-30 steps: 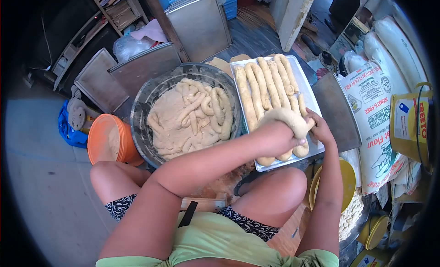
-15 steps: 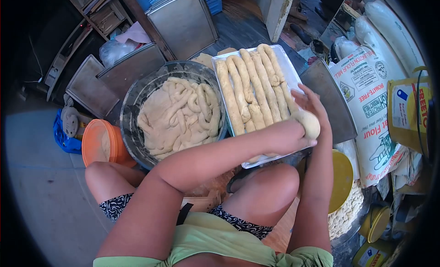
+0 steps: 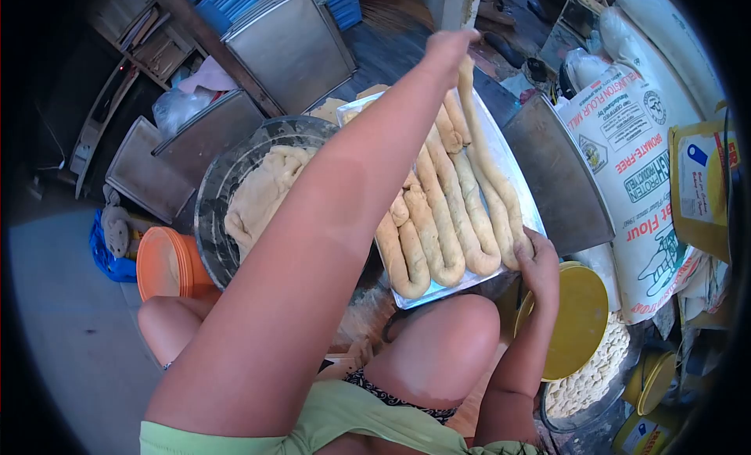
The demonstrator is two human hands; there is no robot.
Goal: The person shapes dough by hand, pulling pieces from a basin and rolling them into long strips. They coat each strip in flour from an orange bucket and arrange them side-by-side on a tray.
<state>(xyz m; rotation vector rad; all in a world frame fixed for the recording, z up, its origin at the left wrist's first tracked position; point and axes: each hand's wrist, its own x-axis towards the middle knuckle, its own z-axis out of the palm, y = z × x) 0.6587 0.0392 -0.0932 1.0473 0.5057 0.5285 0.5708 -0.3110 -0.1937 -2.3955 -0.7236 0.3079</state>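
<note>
My left hand stretches to the far end of the tray, fingers closed around the end of a long dough rope and lifting it. At the near right corner, my right hand holds the bend of that same rope. Several other dough ropes lie side by side, folded into long loops, on the shallow metal tray. To the left, a black tub contains more soft dough, partly hidden behind my left arm.
An orange bucket stands left of the tub. Metal sheets lean at the back, and another dark sheet lies right of the tray. Flour sacks, yellow tubs and a yellow lid crowd the right side.
My left hand has moved from the tray's near right corner to its far end, drawing out the bunched dough into a rope. My right hand has come down to the near corner.
</note>
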